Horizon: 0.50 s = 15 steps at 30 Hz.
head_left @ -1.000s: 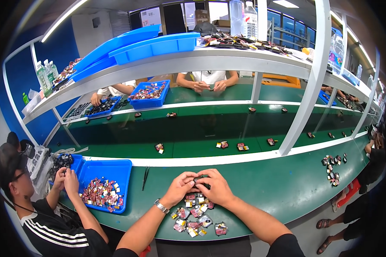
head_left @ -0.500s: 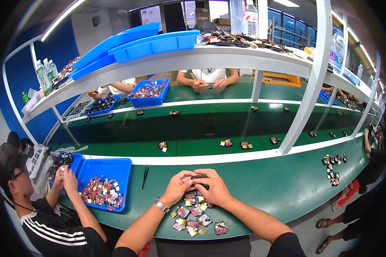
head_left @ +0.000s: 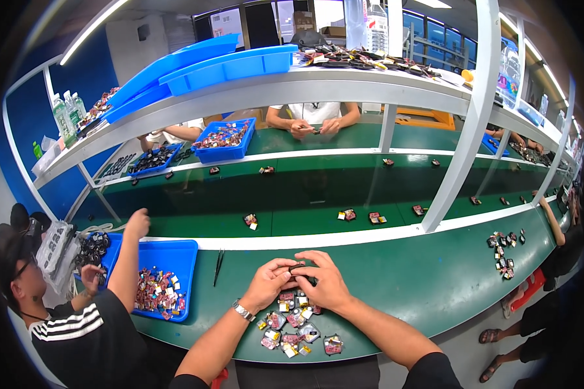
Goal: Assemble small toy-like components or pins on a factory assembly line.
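So the biggest thing here is the long green bench, with a white metal shelf spanning across above it. Over on the left there's a co-worker in a dark top with white shoulder stripes, one arm stretched out over a blue tray with loads of little reddish and white parts in it. Right at the bench's near edge sits a loose cluster of small assemblies, all reddish, yellow and silvery bits. Just beyond those, the left hand and right hand are together, fingers curled round the same piece from either side. Dark tweezers lie well left of them, and there's a metal-banded watch on the left wrist. Smallest is that dark piece, mostly hidden between the fingers, so I can't make out its shape.
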{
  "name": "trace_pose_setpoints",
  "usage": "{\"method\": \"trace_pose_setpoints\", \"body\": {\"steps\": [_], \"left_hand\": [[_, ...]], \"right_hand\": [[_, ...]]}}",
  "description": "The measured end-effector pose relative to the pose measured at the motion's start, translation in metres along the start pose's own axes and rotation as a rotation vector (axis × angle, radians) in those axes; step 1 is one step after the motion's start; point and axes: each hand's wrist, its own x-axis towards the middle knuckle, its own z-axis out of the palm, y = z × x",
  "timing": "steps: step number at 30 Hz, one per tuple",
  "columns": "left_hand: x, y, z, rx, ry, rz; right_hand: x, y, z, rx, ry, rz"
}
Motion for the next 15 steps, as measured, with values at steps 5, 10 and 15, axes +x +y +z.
{"method": "trace_pose_setpoints", "body": {"steps": [5,10,15], "left_hand": [[0.0004,-0.0034,-0.0032,0.102,0.054,0.031],[-0.0006,-0.0013,0.0028,0.070,0.053,0.016],[0.0001,0.0012,0.0044,0.080,0.056,0.005]], "right_hand": [[-0.0004,-0.0008,0.0048,0.036,-0.030,0.008],[0.0011,-0.0028,0.0041,-0.006,0.012,-0.021],[0.0030,-0.0003,0.0054,-0.044,0.132,-0.079]]}}
